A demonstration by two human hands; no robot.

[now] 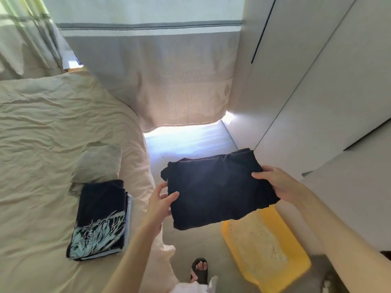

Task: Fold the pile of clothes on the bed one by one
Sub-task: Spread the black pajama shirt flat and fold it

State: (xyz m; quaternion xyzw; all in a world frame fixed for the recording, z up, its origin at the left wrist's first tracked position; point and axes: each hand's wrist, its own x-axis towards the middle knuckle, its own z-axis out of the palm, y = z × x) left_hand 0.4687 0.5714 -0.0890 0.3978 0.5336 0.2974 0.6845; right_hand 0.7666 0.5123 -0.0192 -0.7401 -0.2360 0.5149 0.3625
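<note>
A folded black garment (215, 191) hangs flat in the air over the floor beside the bed. My left hand (160, 199) pinches its left edge, thumb on top and fingers beneath. My right hand (277, 182) grips its right edge the same way. On the bed (42, 127) lies a small stack of folded clothes (101, 220), a dark shirt with a pale blue print on top and a light blue piece under it. A crumpled pale cloth (97, 163) sits just behind that stack.
A yellow basket (281, 227) with pale cloth in it stands on the floor below the garment. White wardrobe doors (317, 92) rise on the right. A curtain (169, 81) hangs ahead. My sandalled foot (200, 269) is on the floor.
</note>
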